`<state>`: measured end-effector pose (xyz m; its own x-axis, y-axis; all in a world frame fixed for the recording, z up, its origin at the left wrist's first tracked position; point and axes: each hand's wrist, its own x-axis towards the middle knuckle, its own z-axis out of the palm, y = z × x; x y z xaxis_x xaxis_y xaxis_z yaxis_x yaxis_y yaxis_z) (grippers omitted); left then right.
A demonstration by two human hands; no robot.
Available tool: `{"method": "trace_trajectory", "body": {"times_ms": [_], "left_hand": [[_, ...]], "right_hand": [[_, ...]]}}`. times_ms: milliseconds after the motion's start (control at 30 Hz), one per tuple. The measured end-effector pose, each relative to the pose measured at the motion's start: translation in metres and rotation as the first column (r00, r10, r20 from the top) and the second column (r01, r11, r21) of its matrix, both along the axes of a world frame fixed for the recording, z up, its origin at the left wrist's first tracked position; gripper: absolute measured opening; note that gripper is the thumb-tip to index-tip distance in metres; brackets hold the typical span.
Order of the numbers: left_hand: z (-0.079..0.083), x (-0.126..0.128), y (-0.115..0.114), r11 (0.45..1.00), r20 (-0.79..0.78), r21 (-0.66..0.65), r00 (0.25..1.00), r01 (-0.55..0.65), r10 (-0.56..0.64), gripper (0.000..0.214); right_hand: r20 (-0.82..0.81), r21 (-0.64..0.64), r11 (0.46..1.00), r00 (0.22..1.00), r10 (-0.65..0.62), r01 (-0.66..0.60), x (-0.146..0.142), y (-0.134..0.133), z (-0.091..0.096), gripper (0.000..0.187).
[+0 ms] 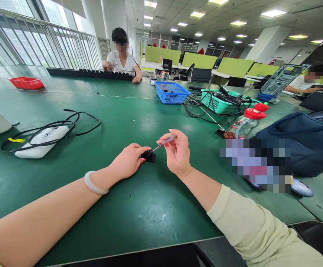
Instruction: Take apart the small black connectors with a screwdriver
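Observation:
My left hand (128, 161) rests on the green table (139, 207), its fingers closed on a small black part (149, 156) that it holds down. My right hand (176, 154) pinches a small clear-handled screwdriver (165, 142), whose tip points down and left into the black part. A pale bangle (94, 183) sits on my left wrist.
A white device (43, 141) with a black cable lies at the left. A blue basket (171, 92), a green basket (222, 102) full of cables and a red-capped bottle (245, 124) stand beyond. A dark blue bag (303, 142) lies at the right. People sit at the far side.

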<state>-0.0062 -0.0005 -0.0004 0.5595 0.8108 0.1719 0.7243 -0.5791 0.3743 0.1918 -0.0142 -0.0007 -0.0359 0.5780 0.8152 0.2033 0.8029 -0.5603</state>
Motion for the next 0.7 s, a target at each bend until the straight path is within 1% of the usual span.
{"method": "trace_trajectory", "body": {"times_ms": [100, 300, 400, 567, 700], "left_hand": [[0.0002, -0.0001, -0.001, 1.0, 0.043, -0.018, 0.999, -0.012, 0.012, 0.046], [0.0036, 0.0014, -0.0022, 1.0, 0.095, 0.006, 0.995, 0.025, -0.025, 0.04], [0.0031, 0.0019, 0.0005, 1.0, 0.1, -0.018, 0.995, 0.005, -0.003, 0.037], [0.003, 0.0017, 0.0037, 0.997, 0.127, -0.078, 0.991, -0.028, 0.038, 0.027], [0.0031, 0.0021, 0.0031, 0.995, 0.162, -0.091, 0.986, -0.032, 0.046, 0.031]], "right_hand": [[-0.025, 0.01, 1.0, 1.0, -0.005, 0.006, 0.0005, 0.0005, 0.0002, 0.031], [-0.057, -0.023, 0.999, 0.997, -0.042, 0.04, 0.0002, 0.0026, 0.0, 0.03], [-0.079, -0.038, 0.999, 0.996, -0.037, 0.034, 0.0002, 0.0039, -0.0008, 0.031], [-0.035, -0.074, 0.997, 0.999, -0.026, 0.024, 0.0, 0.0018, 0.0003, 0.031], [-0.025, -0.085, 0.996, 1.0, -0.014, 0.012, -0.0007, -0.0021, 0.0034, 0.031]]}}
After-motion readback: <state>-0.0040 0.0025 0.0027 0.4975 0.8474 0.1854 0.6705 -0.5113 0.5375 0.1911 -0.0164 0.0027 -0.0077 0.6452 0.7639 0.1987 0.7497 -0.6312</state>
